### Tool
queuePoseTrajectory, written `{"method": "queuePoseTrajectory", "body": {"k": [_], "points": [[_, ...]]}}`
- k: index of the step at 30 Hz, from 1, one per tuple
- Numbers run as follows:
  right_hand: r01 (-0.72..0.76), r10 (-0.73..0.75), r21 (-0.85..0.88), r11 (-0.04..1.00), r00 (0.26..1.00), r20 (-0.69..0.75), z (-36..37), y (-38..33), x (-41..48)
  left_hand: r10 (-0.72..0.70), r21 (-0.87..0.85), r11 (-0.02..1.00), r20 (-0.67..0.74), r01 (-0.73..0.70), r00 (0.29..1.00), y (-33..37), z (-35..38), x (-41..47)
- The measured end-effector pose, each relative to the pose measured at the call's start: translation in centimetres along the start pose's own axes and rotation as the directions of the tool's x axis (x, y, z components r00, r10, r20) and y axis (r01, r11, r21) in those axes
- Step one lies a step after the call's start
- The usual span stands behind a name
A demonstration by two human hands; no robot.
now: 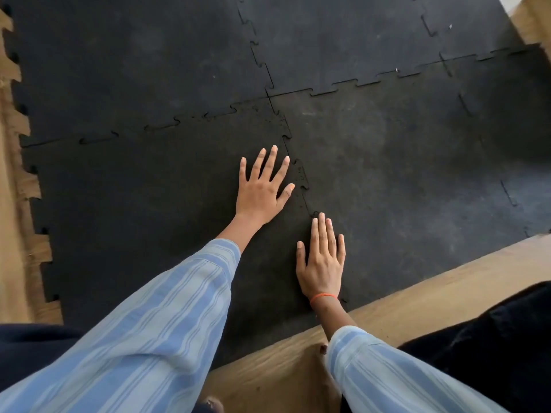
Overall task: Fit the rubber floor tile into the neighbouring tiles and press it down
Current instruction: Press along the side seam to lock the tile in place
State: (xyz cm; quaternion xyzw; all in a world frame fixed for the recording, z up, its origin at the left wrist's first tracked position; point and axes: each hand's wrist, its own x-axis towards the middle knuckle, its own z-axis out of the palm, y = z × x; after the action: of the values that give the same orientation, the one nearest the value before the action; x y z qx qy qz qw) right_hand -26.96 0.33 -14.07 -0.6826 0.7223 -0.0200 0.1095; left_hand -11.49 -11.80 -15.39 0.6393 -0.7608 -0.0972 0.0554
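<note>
A black rubber floor tile (pixel 143 210) with jigsaw edges lies at the near left, locked into a tile behind it (pixel 134 70) and a tile to its right (pixel 402 174). My left hand (pixel 262 189) lies flat on the near-left tile, fingers spread, close to the toothed seam (pixel 301 177) on its right side. My right hand (pixel 323 260) lies flat, palm down, across the same seam lower down, fingertips at a tooth. Neither hand holds anything. An orange band circles the right wrist.
More black tiles (pixel 343 34) fill the far side. Wood-look floor (pixel 417 290) shows along the near right edge and the left (pixel 12 234), where the tiles' teeth stick out. My dark trouser knees (pixel 492 338) sit at both lower corners.
</note>
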Motion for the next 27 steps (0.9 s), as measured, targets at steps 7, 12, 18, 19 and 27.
{"method": "queuePoseTrajectory", "body": {"k": [7,12,18,19,27], "points": [[-0.069,0.071,0.038,0.997,0.996,-0.059,0.1,0.6,-2.7,-0.017,-0.084,0.996,-0.077,0.011,0.997,2.0,0.4,-2.6],[-0.079,0.08,0.028,0.997,0.994,-0.071,0.0,0.1,-2.4,-0.015,-0.083,0.997,-0.093,0.007,0.996,1.5,0.3,-2.4],[-0.018,0.021,0.056,0.998,0.998,-0.056,-0.3,-1.9,1.0,0.012,-0.047,0.999,-0.032,-0.014,0.999,0.1,-0.2,-1.4],[0.013,-0.011,0.052,0.999,0.999,-0.046,-0.3,-2.4,2.6,0.021,-0.035,0.999,-0.015,-0.021,1.0,-0.4,-0.4,-0.8],[0.031,-0.029,0.077,0.997,0.999,-0.03,0.0,-3.1,6.4,0.041,-0.006,0.999,0.037,-0.041,0.998,-2.0,-0.8,1.0]]}}
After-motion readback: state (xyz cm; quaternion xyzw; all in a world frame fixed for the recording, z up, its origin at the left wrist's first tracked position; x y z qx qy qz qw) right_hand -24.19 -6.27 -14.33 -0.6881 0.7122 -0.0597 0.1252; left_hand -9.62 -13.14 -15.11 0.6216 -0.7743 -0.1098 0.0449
